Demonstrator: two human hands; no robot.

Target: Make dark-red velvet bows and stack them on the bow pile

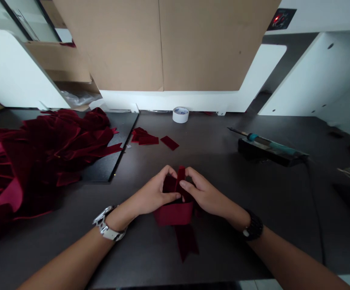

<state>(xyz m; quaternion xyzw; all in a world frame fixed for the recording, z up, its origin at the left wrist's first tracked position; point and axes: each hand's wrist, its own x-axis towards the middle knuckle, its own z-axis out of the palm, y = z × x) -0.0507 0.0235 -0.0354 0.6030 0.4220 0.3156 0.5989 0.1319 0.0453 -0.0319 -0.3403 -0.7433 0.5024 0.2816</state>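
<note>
A dark worktop carries a sprawling heap of crimson velvet at the left, a soldering iron on the right, and cut velvet pieces and a roll of white tape further back. Near the front edge, the left hand and right hand each hold a folded velvet strip in a narrow pinching grip, its tail lying on the worktop.

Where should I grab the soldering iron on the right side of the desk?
Grip the teal handle of the soldering iron from above with your right hand, coming from the near side. It lies along a black stand, its slim metal tip pointing left, so the handle keeps your hand away from the tip.
</note>
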